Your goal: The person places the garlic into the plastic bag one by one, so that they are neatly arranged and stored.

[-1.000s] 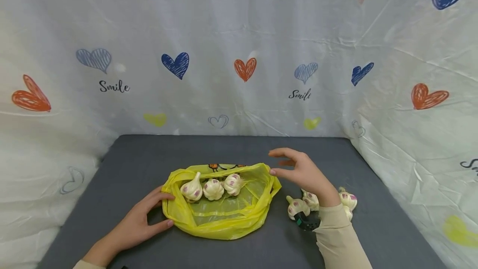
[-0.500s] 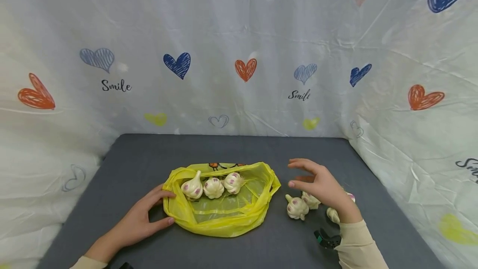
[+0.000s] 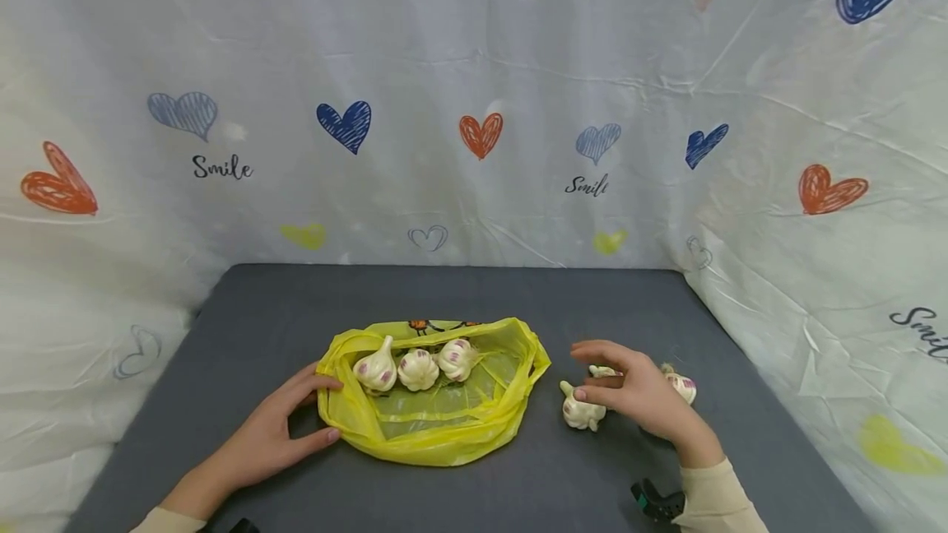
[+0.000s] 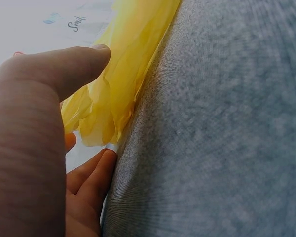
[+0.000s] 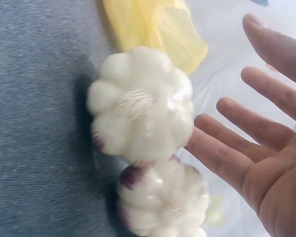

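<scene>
A yellow plastic bag (image 3: 437, 452) lies with its mouth spread on the dark grey table. Inside it rest a garlic bulb (image 3: 376, 367) on the left, a middle bulb (image 3: 418, 370) and a right bulb (image 3: 456, 359). My left hand (image 3: 274, 430) touches the bag's left side, thumb low and fingers at the rim, with a wide gap between them. Over the loose garlic on the right hovers my right hand (image 3: 640, 391), its fingers spread and holding nothing. The nearest bulb (image 5: 140, 103) sits beside the fingers, with another bulb (image 5: 163, 197) touching it.
Another garlic bulb (image 3: 680, 385) lies right of the right hand, partly hidden by it. A dark wrist device (image 3: 657, 502) shows beside the right sleeve. Behind the table (image 3: 459, 290) hangs a white curtain (image 3: 415, 48) printed with hearts.
My right hand has left the bag's right rim, moving right and then down over the loose garlic. The left hand stays at the bag, and the bulbs inside have not moved.
</scene>
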The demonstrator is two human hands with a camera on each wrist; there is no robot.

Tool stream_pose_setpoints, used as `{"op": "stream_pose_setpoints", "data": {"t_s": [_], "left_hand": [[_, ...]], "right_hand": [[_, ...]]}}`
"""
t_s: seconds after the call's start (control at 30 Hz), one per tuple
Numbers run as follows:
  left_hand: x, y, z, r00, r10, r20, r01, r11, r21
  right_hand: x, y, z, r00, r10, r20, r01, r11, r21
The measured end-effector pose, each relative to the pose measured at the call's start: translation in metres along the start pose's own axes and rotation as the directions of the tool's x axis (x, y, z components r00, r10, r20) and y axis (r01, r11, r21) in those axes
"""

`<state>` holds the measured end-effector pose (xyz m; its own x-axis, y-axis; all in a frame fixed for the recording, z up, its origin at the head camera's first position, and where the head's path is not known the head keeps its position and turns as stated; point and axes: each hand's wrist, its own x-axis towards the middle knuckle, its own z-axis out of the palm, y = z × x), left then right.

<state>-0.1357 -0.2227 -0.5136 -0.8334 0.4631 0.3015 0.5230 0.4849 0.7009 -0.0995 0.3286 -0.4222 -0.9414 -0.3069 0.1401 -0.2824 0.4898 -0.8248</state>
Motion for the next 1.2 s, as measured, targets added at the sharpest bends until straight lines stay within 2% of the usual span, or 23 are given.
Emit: {"op": "stream_pose_setpoints", "data": {"t_s": [0.2, 0.5, 0.8, 1.0, 1.2], "left_hand": [[0.000, 0.002, -0.001, 1.000, -0.008, 0.005, 0.008, 1.000, 0.002], [0.000, -0.002, 0.000, 1.000, 0.020, -0.005, -0.020, 1.000, 0.003], [0.001, -0.005, 0.001, 1.000, -0.004, 0.003, 0.004, 1.000, 0.001], [0.001, -0.004, 0.001, 1.000, 0.003, -0.001, -0.003, 1.000, 0.009], [0.000, -0.004, 0.001, 1.000, -0.026, 0.005, 0.026, 1.000, 0.016]], "right_hand": [[-0.008, 0.004, 0.004, 0.999, 0.024, 0.026, -0.025, 1.000, 0.020], [-0.014, 0.013, 0.014, 0.997, -0.013, 0.074, 0.012, 1.000, 0.012], [-0.017, 0.022, 0.023, 0.992, -0.047, 0.116, 0.042, 0.998, 0.047], [-0.018, 0.021, 0.025, 0.990, -0.041, 0.132, 0.044, 0.999, -0.022], [-0.019, 0.019, 0.027, 0.987, -0.023, 0.156, 0.035, 0.997, -0.074]]}}
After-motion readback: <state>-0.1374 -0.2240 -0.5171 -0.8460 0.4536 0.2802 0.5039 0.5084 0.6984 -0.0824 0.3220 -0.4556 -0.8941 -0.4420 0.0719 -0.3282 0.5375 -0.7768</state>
